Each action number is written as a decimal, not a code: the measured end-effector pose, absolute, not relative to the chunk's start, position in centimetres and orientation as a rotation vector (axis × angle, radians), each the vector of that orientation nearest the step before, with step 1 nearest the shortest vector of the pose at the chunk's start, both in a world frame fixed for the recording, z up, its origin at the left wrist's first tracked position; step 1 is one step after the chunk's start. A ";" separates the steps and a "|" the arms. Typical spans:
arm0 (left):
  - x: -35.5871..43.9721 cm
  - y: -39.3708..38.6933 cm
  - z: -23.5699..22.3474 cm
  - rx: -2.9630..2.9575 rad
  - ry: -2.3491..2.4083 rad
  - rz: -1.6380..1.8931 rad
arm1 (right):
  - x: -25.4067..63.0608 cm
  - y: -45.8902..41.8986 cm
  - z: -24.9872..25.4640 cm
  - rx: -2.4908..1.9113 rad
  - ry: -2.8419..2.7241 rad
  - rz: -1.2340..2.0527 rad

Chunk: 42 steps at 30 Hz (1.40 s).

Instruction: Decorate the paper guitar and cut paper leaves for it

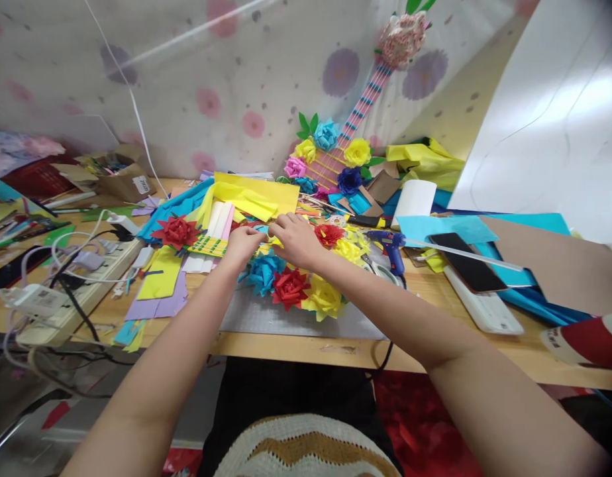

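Positions are given on a dial centred on my hands, with twelve o'clock toward the wall. My left hand is curled, with its thumb and fingertips drawn close together. My right hand is arched with bent fingers, its tips near those of the left. I cannot tell whether either one pinches anything, since the fingers hide the spot. Both are at the paper-flower guitar, which lies on a grey cutting mat. Its yellow, green-striped neck points to nine o'clock and ends at a red paper flower; its body, ringed with blue, red and yellow blooms, spreads from three to six. A blue glue gun is at three o'clock, with scissors just beside it. Farther out that way, a black smartphone rests partly on a white case. A second flower-decked guitar leans on the wall at one o'clock. A power strip lies toward eight.
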<state>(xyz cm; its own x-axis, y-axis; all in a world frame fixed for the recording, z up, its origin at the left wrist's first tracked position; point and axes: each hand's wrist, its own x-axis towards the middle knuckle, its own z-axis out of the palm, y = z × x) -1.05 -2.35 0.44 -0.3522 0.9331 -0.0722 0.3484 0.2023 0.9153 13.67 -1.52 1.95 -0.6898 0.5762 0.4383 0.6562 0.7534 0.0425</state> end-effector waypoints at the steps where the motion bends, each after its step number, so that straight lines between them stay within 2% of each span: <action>1: -1.1 -2.3 0.4 1.196 1.822 1.131 | 13.4 -1.4 1.9 -0.951 -2.563 -0.295; 8: -1.4 -2.5 0.4 1.157 1.806 1.122 | 12.5 -0.6 1.3 -0.951 -2.574 -0.202; 10: -1.6 -2.7 0.6 1.133 1.768 1.109 | 12.5 -0.3 0.9 -0.978 -2.511 -0.051; 16: -2.2 -3.4 1.0 1.223 1.512 1.245 | 13.0 1.1 0.3 -1.109 -2.220 0.669; 22: -2.1 -3.0 0.6 1.278 1.415 1.202 | 13.4 1.5 0.5 -1.063 -2.068 1.007; 26: -2.3 -2.5 0.3 1.498 1.478 1.173 | 13.8 1.4 0.9 -1.036 -2.119 0.913; 34: -1.9 -2.6 1.2 1.951 1.670 0.944 | 14.3 1.5 1.5 -0.994 -2.427 0.354; 42: -3.8 -1.1 0.2 2.407 1.649 0.733 | 16.1 1.2 0.2 -0.934 -2.468 0.157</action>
<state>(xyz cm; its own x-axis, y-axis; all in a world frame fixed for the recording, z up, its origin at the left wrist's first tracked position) -3.81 -1.10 0.23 0.2836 0.9056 0.3154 0.8407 -0.3930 0.3725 16.05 1.18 0.22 -0.6441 0.6479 0.4067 0.5911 0.7590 -0.2729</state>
